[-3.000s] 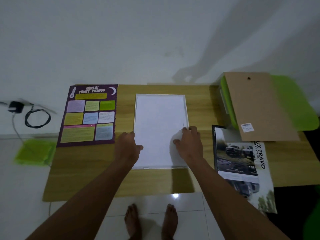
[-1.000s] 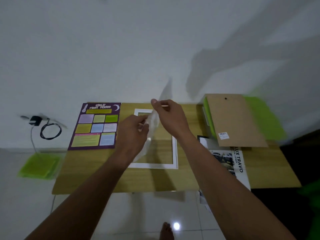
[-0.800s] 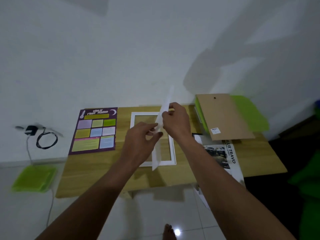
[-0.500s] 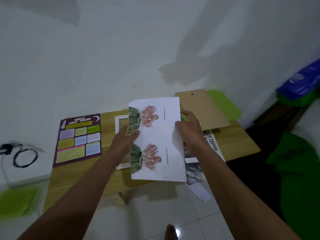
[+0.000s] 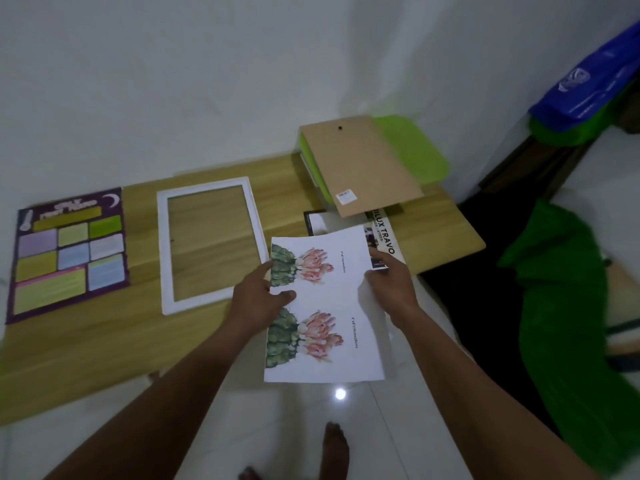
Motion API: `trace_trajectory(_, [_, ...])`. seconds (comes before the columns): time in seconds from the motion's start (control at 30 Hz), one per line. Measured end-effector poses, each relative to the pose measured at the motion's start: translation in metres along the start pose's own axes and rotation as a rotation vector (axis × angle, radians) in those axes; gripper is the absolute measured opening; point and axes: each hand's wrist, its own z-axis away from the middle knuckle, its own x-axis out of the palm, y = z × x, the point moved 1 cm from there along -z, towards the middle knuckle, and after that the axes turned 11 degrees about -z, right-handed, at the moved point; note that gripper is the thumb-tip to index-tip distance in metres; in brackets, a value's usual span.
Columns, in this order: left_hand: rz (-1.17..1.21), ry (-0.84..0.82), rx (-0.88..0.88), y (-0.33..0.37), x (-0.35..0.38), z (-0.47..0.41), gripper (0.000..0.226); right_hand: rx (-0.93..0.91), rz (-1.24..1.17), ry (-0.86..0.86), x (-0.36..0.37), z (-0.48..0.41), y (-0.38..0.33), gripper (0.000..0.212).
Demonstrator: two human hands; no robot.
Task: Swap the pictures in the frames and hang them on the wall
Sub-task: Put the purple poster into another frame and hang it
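I hold a white sheet printed with two cactus flowers (image 5: 332, 327) over the table's front right edge. My left hand (image 5: 258, 294) pinches its left edge and my right hand (image 5: 391, 285) grips its right edge. An empty white picture frame (image 5: 164, 258) lies flat on the wooden table (image 5: 104, 344), to the left of the sheet. A purple poster with coloured boxes (image 5: 69, 252) lies at the table's left end. A car poster (image 5: 384, 220) lies partly under the sheet. A brown backing board (image 5: 360, 168) rests on a green box at the back right.
The green box (image 5: 419, 150) stands against the white wall at the table's right end. Green cloth (image 5: 571, 289) and a blue bag (image 5: 585, 77) are on the right. My bare feet show on the glossy tiled floor (image 5: 311, 427) below the table edge.
I lifted the sheet out of the white frame, turned it printed side up and carried it right and down towards the car poster. The camera view swung to the right.
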Motion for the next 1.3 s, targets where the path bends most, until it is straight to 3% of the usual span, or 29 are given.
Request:
trace_trajectory(0.37, [-0.104, 0.049, 0.024, 0.027, 0.080, -0.064, 0.052, -0.010, 0.307, 0.025, -0.028, -0.097, 0.034, 0.046])
trace_trajectory(0.57, [-0.494, 0.140, 0.020, 0.044, 0.097, -0.087, 0.068, -0.093, 0.490, 0.040, -0.037, -0.135, 0.032, 0.042])
trace_trajectory(0.73, [-0.759, 0.274, 0.244, 0.047, 0.102, -0.092, 0.062, -0.323, 0.791, -0.036, -0.039, -0.132, 0.033, 0.039])
trace_trajectory(0.87, [-0.756, 0.185, 0.360, 0.044, 0.106, -0.097, 0.057, -0.489, 0.944, -0.278, -0.039, -0.129, 0.042, 0.043])
trace_trajectory(1.1, [-0.772, 0.118, 0.346, 0.045, 0.106, -0.098, 0.060, -0.490, 1.012, -0.337, -0.042, -0.127, 0.038, 0.046])
trace_trajectory(1.3, [-0.644, 0.184, 0.293, 0.060, 0.077, -0.084, 0.052, -0.468, 1.013, -0.406, -0.029, -0.111, 0.009, 0.044])
